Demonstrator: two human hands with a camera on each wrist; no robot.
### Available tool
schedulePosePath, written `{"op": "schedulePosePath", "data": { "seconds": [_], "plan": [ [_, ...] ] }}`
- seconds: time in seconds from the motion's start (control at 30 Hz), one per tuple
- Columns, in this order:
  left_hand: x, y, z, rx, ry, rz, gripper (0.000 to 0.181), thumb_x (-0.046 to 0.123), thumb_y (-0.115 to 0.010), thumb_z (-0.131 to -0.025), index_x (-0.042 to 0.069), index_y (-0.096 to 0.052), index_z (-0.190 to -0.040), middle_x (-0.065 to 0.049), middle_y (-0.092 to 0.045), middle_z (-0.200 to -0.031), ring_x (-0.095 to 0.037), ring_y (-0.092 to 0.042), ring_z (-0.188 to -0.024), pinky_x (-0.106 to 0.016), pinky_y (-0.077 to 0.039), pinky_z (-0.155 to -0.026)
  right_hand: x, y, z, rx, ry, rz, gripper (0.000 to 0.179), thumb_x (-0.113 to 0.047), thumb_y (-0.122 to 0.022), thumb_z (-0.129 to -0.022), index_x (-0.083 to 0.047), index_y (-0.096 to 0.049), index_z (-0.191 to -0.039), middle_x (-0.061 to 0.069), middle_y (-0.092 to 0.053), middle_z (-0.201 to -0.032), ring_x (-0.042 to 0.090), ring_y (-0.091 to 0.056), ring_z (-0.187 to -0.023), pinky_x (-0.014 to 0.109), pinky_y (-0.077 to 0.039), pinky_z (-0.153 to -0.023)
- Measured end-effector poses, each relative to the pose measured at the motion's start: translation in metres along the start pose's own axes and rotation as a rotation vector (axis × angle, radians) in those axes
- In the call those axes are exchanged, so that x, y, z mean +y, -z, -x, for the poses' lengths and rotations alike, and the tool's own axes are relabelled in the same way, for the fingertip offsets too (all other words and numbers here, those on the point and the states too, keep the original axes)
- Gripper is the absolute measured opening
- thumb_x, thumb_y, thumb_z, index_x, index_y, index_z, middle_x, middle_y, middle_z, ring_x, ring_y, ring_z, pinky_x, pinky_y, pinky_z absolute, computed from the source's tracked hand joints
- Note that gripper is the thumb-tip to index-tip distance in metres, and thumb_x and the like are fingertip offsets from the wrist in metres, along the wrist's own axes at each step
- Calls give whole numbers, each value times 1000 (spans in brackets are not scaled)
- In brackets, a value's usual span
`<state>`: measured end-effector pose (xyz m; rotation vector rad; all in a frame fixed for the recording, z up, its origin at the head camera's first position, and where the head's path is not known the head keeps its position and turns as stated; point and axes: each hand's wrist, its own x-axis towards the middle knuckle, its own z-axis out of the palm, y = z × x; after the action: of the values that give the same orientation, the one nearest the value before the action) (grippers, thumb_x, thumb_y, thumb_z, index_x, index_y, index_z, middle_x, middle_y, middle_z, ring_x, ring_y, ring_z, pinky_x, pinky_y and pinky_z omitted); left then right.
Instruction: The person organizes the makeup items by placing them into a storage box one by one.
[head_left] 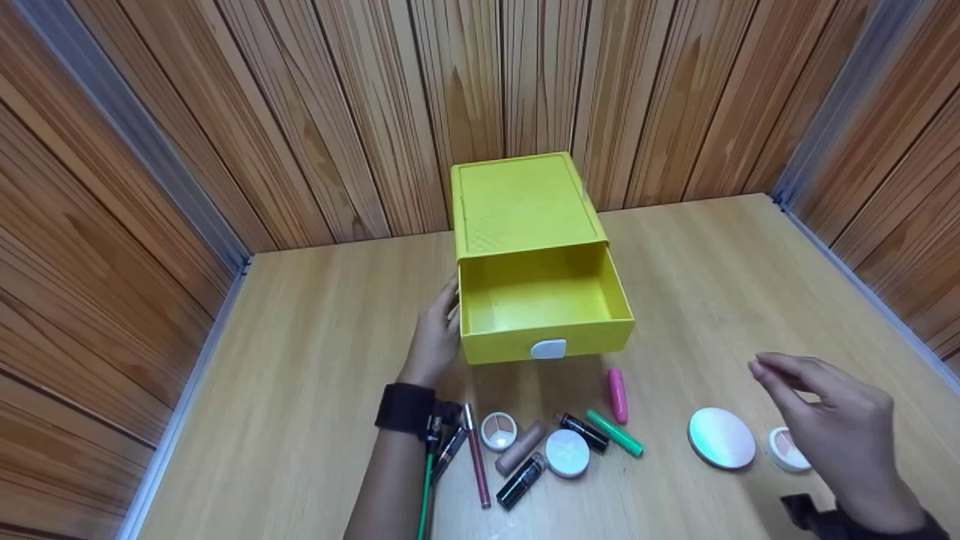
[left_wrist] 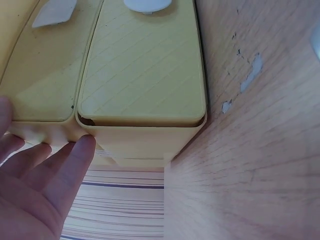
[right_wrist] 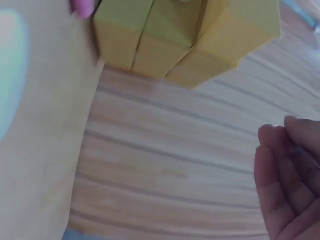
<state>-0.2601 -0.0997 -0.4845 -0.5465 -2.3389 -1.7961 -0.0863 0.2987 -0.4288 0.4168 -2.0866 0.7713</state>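
Note:
A yellow drawer box (head_left: pixel 529 204) stands against the back wall, its top drawer (head_left: pixel 499 346) pulled out so the bare yellow floor inside shows. The drawer front carries a white tab handle (head_left: pixel 548 349). My left hand (head_left: pixel 435 339) lies along the box's left side; in the left wrist view its fingertips touch the casing near the seam between two drawers. Off to the right, my right hand (head_left: pixel 844 424) hovers over the table with thumb and fingertips drawn close together, holding nothing. Below it are a round iridescent compact (head_left: pixel 721 438) and a small round palette (head_left: pixel 787 450), partly covered by the hand.
In front of the box lie a pink tube (head_left: pixel 617 396), a green tube (head_left: pixel 615 433), dark tubes (head_left: pixel 521 481), a slim red pencil-like tube (head_left: pixel 478 457), a white round jar (head_left: pixel 568 453) and another small palette (head_left: pixel 499 431). Wood-panelled walls (head_left: pixel 360 112) enclose the table (head_left: pixel 315 337).

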Motion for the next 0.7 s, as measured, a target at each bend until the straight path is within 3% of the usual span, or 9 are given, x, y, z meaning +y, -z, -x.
{"op": "schedulePosePath", "data": {
  "seconds": [0.07, 0.17, 0.27, 0.33, 0.5, 0.6, 0.7],
  "plan": [
    [1, 0, 1, 3, 13, -3, 51, 12, -48, -103, 16, -34, -152, -3, -35, -153, -24, -42, -134, -33, -37, -107, 7, 10, 5, -130, -88, 92, 22, 6, -79, -75, 2, -75, -96, 12, -73, -85, 1, -66, -80, 11, -52, -68],
    [1, 1, 2, -1, 23, -4, 53, 14, -49, -103, 18, -32, -153, -1, -34, -154, -22, -41, -134, -32, -37, -107, 17, 21, 14, -464, -286, 225, 36, -6, -79, -80, 2, -69, -113, 19, -71, -100, 28, -69, -85, 38, -58, -71],
    [0, 1, 2, -1, 28, -15, 53, 16, -49, -103, 20, -31, -153, 1, -33, -154, -21, -40, -135, -32, -37, -107, 30, 27, 25, -820, -459, 291, 57, -20, -78, -83, 3, -57, -130, 30, -60, -119, 48, -62, -94, 63, -51, -71],
    [1, 1, 2, 0, 35, -19, 53, 16, -49, -103, 21, -32, -153, 2, -33, -154, -20, -40, -135, -31, -37, -106, 42, 27, 33, -981, -490, 305, 68, -24, -81, -80, 4, -52, -135, 36, -51, -127, 53, -56, -102, 66, -48, -74],
    [0, 1, 3, 1, 47, -8, 53, 18, -49, -103, 23, -31, -153, 3, -31, -155, -19, -39, -135, -31, -37, -107, 62, 21, 44, -1156, -576, 325, 79, -28, -81, -77, 3, -46, -140, 41, -36, -136, 63, -40, -114, 74, -40, -79],
    [-1, 1, 3, 1, 51, -7, 53, 20, -49, -104, 24, -31, -153, 4, -31, -155, -20, -39, -135, -32, -37, -107, 69, 19, 45, -1195, -641, 325, 81, -30, -81, -77, 3, -44, -141, 41, -34, -138, 64, -35, -117, 76, -36, -83],
    [-1, 1, 3, 1, 70, -7, 53, 21, -48, -104, 25, -30, -153, 4, -32, -154, -20, -39, -136, -33, -37, -107, 75, 20, 49, -1199, -612, 324, 75, -28, -83, -76, 5, -50, -136, 40, -41, -134, 62, -39, -116, 74, -37, -85]
  ]
}}
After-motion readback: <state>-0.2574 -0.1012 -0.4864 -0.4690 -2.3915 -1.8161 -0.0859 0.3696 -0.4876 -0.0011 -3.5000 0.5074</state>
